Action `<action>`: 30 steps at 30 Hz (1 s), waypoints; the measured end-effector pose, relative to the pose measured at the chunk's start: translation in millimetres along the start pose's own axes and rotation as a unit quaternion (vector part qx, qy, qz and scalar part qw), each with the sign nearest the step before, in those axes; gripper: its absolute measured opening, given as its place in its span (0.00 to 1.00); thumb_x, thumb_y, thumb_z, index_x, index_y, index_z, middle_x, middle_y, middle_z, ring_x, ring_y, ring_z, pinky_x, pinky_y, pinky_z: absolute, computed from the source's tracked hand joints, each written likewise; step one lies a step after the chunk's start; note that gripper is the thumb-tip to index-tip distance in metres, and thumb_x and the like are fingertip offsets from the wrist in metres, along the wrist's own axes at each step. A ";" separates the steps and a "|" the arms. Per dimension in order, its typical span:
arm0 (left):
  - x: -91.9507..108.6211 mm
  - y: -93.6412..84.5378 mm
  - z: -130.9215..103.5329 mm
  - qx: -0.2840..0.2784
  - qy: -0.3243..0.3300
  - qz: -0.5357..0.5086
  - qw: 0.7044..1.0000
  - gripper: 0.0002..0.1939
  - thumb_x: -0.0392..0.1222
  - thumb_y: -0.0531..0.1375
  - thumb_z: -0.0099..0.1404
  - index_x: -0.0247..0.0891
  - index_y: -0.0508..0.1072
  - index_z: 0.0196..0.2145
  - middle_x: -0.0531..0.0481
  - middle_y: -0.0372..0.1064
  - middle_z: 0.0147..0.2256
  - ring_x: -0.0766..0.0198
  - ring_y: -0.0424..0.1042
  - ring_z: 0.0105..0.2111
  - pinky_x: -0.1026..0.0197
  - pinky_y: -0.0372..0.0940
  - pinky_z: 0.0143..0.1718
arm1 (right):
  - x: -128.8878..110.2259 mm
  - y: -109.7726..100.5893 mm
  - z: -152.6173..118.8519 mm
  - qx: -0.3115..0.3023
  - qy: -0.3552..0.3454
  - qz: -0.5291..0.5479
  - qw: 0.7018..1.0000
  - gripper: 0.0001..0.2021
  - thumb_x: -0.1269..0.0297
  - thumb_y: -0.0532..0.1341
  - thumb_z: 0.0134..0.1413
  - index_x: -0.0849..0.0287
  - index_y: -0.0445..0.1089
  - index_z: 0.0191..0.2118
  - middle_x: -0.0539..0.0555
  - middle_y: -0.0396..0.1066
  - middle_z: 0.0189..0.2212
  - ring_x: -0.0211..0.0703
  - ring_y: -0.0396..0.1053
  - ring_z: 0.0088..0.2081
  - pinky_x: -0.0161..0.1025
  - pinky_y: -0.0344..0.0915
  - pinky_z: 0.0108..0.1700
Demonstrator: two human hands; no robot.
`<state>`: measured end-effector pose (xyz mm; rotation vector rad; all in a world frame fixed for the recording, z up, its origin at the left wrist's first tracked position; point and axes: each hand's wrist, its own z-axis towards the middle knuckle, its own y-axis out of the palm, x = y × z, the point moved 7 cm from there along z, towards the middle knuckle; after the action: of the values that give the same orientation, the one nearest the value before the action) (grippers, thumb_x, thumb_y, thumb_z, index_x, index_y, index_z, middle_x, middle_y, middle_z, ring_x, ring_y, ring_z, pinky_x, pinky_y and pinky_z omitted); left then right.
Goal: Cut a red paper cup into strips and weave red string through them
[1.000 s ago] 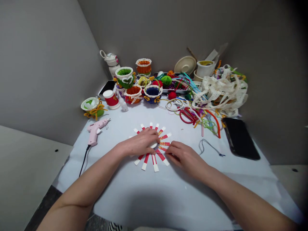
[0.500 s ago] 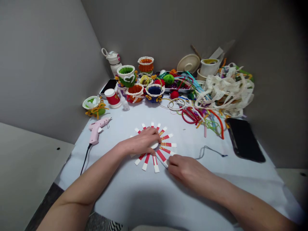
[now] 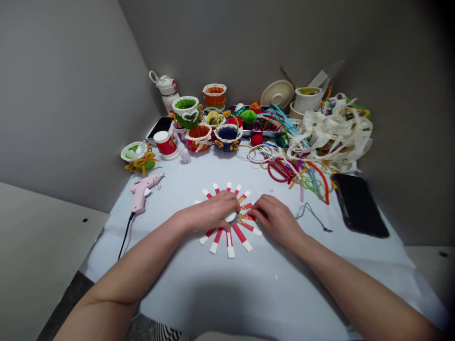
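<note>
A paper cup [image 3: 231,217], cut into strips and splayed flat like a sun, lies on the white table. Its strips are red with white ends, some with gold print. My left hand [image 3: 216,210] rests over it, fingers curled on the round white base. At the cup's right side my right hand [image 3: 273,215] pinches close to the strips. A thin grey cord [image 3: 311,211] trails from behind that hand across the table. The part of the cord at the fingertips is too small to see clearly.
A pink glue gun [image 3: 142,192] lies at left. An uncut red paper cup [image 3: 166,144], a glue bottle [image 3: 184,152] and several decorated small baskets [image 3: 228,135] stand behind. Red-handled scissors [image 3: 280,170], lace [image 3: 334,132] and a phone [image 3: 360,204] are at right.
My right hand has moved up and left, from the lower right strip ends to the cup's right side. The cup has shifted slightly, while my left hand stays on its base.
</note>
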<state>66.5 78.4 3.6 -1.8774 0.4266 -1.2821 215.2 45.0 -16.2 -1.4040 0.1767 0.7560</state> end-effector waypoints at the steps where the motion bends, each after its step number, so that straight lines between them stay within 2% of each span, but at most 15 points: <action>1: 1.4 0.1 0.3 0.000 0.003 0.000 1.000 0.19 0.36 0.68 0.63 0.39 0.67 0.49 0.44 0.64 0.50 0.52 0.62 0.54 0.52 0.61 0.55 | 1.9 -0.3 1.4 0.017 0.008 -0.002 1.000 0.10 0.65 0.60 0.67 0.58 0.69 0.32 0.53 0.69 0.31 0.44 0.66 0.35 0.40 0.62 0.38; 5: 3.2 -1.6 -0.2 -0.002 -0.006 -0.008 1.000 0.23 0.35 0.69 0.62 0.38 0.66 0.52 0.42 0.65 0.51 0.51 0.63 0.54 0.52 0.61 0.55 | 5.8 4.6 2.7 0.019 0.015 0.001 1.000 0.10 0.65 0.60 0.67 0.58 0.69 0.32 0.52 0.68 0.30 0.43 0.67 0.34 0.39 0.62 0.38; 8: 3.4 -7.3 -2.4 0.026 -0.010 0.006 1.000 0.27 0.41 0.70 0.62 0.39 0.65 0.55 0.41 0.63 0.53 0.49 0.62 0.55 0.49 0.60 0.56 | 6.5 6.4 1.6 0.017 0.009 0.003 1.000 0.09 0.63 0.60 0.67 0.58 0.70 0.34 0.52 0.70 0.31 0.43 0.67 0.35 0.39 0.63 0.38; 11: 1.8 -12.8 -4.7 0.056 -0.039 0.037 0.997 0.25 0.47 0.70 0.62 0.39 0.67 0.52 0.42 0.64 0.51 0.48 0.62 0.54 0.48 0.61 0.55 | 7.1 6.5 1.0 0.014 0.011 0.006 1.000 0.09 0.63 0.60 0.67 0.58 0.71 0.34 0.52 0.70 0.31 0.43 0.68 0.35 0.39 0.63 0.39; 13: 1.1 -13.4 -5.2 0.049 -0.063 0.059 0.995 0.21 0.48 0.69 0.63 0.38 0.68 0.49 0.43 0.64 0.48 0.49 0.63 0.51 0.50 0.62 0.52 | 6.3 4.5 0.9 0.013 0.014 0.011 1.000 0.09 0.63 0.60 0.67 0.58 0.71 0.34 0.52 0.70 0.31 0.44 0.68 0.35 0.39 0.64 0.39; 15: 2.6 -13.2 -5.1 0.028 -0.067 0.075 0.994 0.16 0.45 0.67 0.64 0.37 0.70 0.45 0.43 0.65 0.46 0.50 0.65 0.48 0.52 0.62 0.50 | 2.5 1.0 0.3 0.011 0.005 0.020 1.000 0.08 0.64 0.59 0.67 0.58 0.71 0.35 0.52 0.71 0.32 0.44 0.68 0.36 0.40 0.64 0.39; 18: 6.1 -14.2 -5.5 -0.001 -0.039 0.086 0.995 0.10 0.34 0.63 0.65 0.36 0.72 0.45 0.43 0.66 0.47 0.51 0.65 0.50 0.52 0.61 0.52 | -8.7 -5.7 -3.0 0.005 -0.032 0.037 0.999 0.07 0.67 0.58 0.68 0.57 0.72 0.38 0.54 0.72 0.34 0.44 0.69 0.38 0.40 0.66 0.41; 20: 6.3 -15.2 -7.0 -0.013 -0.019 0.085 0.996 0.16 0.27 0.59 0.63 0.37 0.72 0.47 0.44 0.67 0.50 0.51 0.64 0.53 0.52 0.60 0.56 | -16.6 -9.3 -6.5 -0.001 -0.058 0.050 0.997 0.08 0.68 0.56 0.69 0.57 0.73 0.40 0.56 0.72 0.36 0.44 0.69 0.39 0.40 0.67 0.42; 22: 4.6 -15.8 -8.7 -0.018 -0.011 0.077 0.997 0.21 0.24 0.56 0.61 0.38 0.72 0.50 0.45 0.67 0.52 0.53 0.63 0.54 0.53 0.59 0.57 | -22.2 -10.8 -10.2 -0.007 -0.072 0.056 0.996 0.09 0.69 0.55 0.69 0.57 0.73 0.41 0.57 0.73 0.37 0.45 0.70 0.40 0.41 0.68 0.43; 24: 2.6 -14.9 -9.6 -0.020 -0.012 0.066 0.998 0.21 0.26 0.57 0.62 0.39 0.71 0.51 0.45 0.67 0.53 0.53 0.62 0.55 0.53 0.59 0.57 | -26.3 -9.4 -13.5 -0.024 -0.082 0.049 0.995 0.10 0.70 0.55 0.69 0.57 0.73 0.42 0.57 0.73 0.38 0.45 0.70 0.41 0.42 0.68 0.44; 26: 1.5 -13.3 -9.0 -0.017 -0.016 0.060 0.998 0.16 0.31 0.60 0.65 0.39 0.72 0.50 0.44 0.67 0.53 0.52 0.62 0.55 0.52 0.60 0.57 | -29.8 -6.8 -16.3 -0.049 -0.088 0.033 0.994 0.10 0.70 0.55 0.68 0.57 0.74 0.40 0.56 0.73 0.37 0.45 0.70 0.41 0.43 0.68 0.45; 28: 1.1 -12.2 -7.2 -0.006 -0.025 0.059 0.998 0.13 0.38 0.63 0.67 0.38 0.72 0.49 0.42 0.67 0.52 0.50 0.63 0.54 0.51 0.61 0.56 | -33.6 -5.5 -18.7 -0.073 -0.091 0.022 0.993 0.10 0.71 0.55 0.68 0.57 0.74 0.39 0.56 0.73 0.37 0.45 0.70 0.40 0.42 0.67 0.43; 30: 0.6 -11.8 -4.6 0.009 -0.035 0.064 0.997 0.12 0.39 0.64 0.66 0.38 0.72 0.47 0.43 0.67 0.50 0.50 0.64 0.53 0.50 0.61 0.54 | -38.2 -5.5 -21.0 -0.093 -0.094 0.021 0.991 0.10 0.72 0.55 0.66 0.58 0.74 0.39 0.55 0.73 0.36 0.44 0.69 0.38 0.40 0.66 0.41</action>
<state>60.8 83.4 13.8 -1.8429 0.4899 -1.1287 196.0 11.4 4.7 -1.4985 -0.0133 0.9542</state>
